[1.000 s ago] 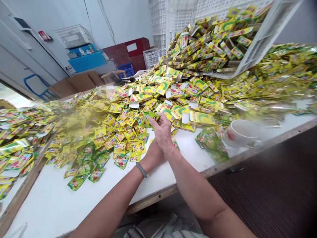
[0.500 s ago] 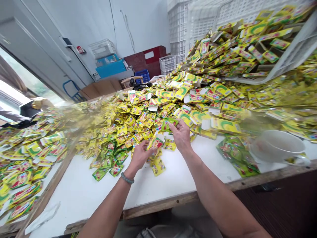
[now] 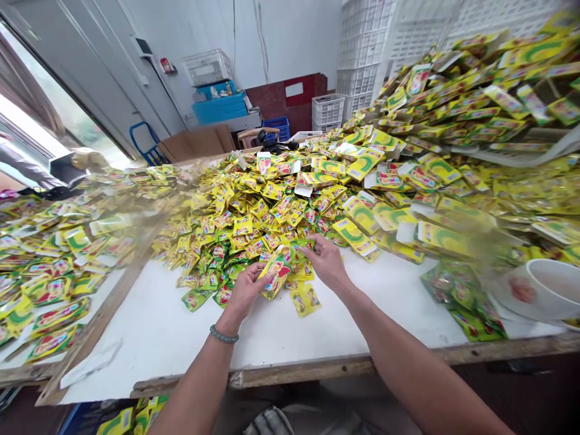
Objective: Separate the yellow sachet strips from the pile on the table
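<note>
My left hand [image 3: 248, 289] is closed on a small yellow carton [image 3: 276, 275] with a red and green print, its open end tilted up to the right. Between the thumb and fingers of my right hand [image 3: 327, 261] is a green sachet [image 3: 299, 249], held at the carton's open end; whether part of it is inside I cannot tell. Just below lies a pair of yellow sachets [image 3: 305, 299] on the white tabletop [image 3: 267, 335]. Behind my hands spreads a heap of yellow sachets [image 3: 242, 225], with green sachets [image 3: 211, 279] along its near left edge.
Yellow cartons [image 3: 362, 158] pile up at the back right, spilling from a white crate [image 3: 512, 158]. A white cup [image 3: 539, 290] stands at the right beside bagged green sachets [image 3: 471, 299]. A wooden strip [image 3: 102, 308] divides off more cartons [image 3: 49, 290] at left.
The green sachet has come down and left to the carton's open end, with my right hand. The carton is tilted more toward it. The whole view has shifted.
</note>
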The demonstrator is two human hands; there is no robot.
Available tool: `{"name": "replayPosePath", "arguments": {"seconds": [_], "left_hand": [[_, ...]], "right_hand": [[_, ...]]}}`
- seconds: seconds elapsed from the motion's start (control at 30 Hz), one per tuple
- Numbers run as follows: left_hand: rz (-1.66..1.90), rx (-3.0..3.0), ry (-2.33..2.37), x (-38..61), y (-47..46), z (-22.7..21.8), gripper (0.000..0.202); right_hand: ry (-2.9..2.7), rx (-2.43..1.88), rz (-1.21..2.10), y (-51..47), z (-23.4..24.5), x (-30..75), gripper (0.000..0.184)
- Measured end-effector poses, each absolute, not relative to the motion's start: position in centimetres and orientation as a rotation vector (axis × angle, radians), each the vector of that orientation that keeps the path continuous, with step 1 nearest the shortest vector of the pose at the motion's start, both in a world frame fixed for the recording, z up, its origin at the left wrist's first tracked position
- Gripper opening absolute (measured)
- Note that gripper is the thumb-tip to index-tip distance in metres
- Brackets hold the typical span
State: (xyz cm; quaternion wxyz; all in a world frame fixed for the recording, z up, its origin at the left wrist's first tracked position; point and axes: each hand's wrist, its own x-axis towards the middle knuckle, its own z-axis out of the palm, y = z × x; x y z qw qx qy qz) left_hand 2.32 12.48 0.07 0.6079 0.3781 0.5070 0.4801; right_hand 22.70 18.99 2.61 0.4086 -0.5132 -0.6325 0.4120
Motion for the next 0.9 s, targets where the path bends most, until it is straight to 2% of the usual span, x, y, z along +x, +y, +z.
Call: {"name": "replayPosePath", "arguments": {"seconds": [0.13, 0.43, 0.63, 0.9], "left_hand": [[1.104, 0.875, 1.168, 2.6, 12.7, 0.2, 0.042], [1.181, 0.947, 1.128, 4.0, 12.5, 0.0, 0.040], [1.200, 0.996, 1.171, 4.4, 12.5, -0.1, 0.041], [1.166, 0.914, 1.116, 4.7, 12.3, -0.5, 0.049]], "right_hand": [[-1.730, -1.391, 0.997, 18.7, 2.8, 22.6, 0.025], [-1.972, -1.466, 1.009, 19.0, 2.9, 23.6, 0.038], [-2.090, -1.399, 1.024, 19.2, 2.1, 23.3, 0.023], [-1.736, -1.291, 1.290, 19.2, 0.9, 22.9, 0.036]]}}
